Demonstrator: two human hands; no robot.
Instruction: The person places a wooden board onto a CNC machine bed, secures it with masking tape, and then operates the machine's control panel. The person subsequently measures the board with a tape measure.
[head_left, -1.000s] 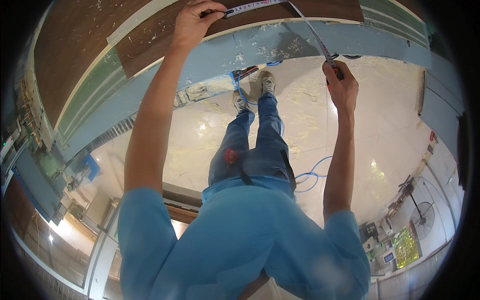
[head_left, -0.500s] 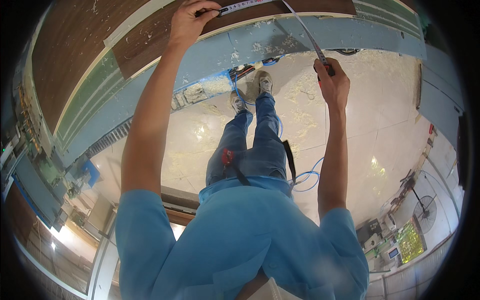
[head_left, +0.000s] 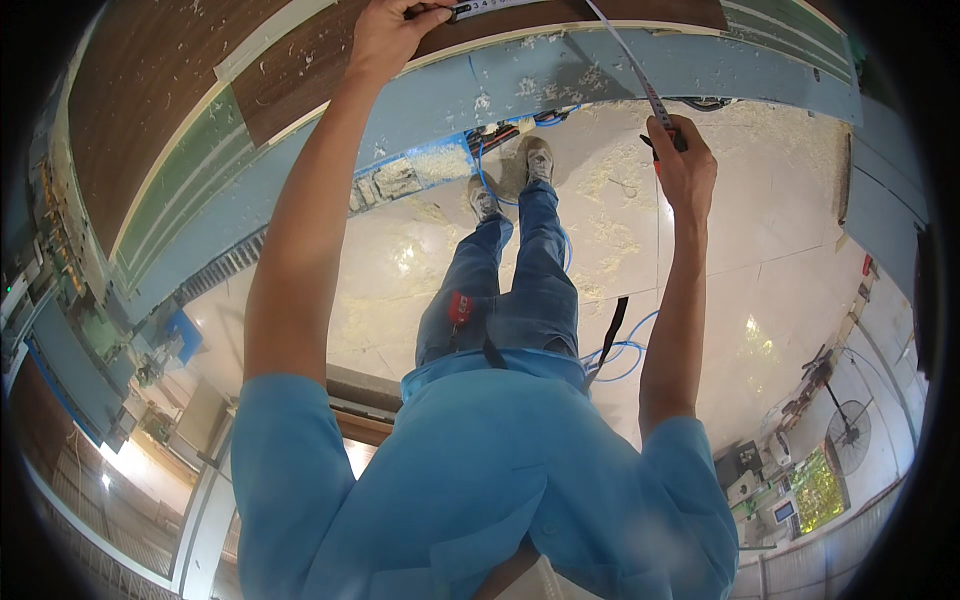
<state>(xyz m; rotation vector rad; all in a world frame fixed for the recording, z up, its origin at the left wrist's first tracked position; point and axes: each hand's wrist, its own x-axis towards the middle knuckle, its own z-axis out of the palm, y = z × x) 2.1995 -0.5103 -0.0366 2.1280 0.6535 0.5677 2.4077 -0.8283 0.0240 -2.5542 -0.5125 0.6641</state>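
Between my hands runs a tape measure (head_left: pixel 627 52), its white blade pulled out and bent downward partway along. My left hand (head_left: pixel 392 36) pinches the blade's end over a dark brown wood-grain panel (head_left: pixel 300 82) at the top of the view. Lower and to the right, my right hand (head_left: pixel 686 170) is closed around the black and red tape case, off the machine's near edge and above the floor. The upper stretch of the blade is cut off by the frame's top edge.
A grey-blue machine edge (head_left: pixel 500 80) strewn with wood shavings crosses in front of me. Blue hoses (head_left: pixel 625 358) lie on the pale floor (head_left: pixel 600 250), which is scattered with shavings. A standing fan (head_left: pixel 848 432) is at the far right.
The panel, machine edge and both my hands sit slightly further right in view. My left hand is a little higher and my right hand slightly lower. Both still hold the tape measure.
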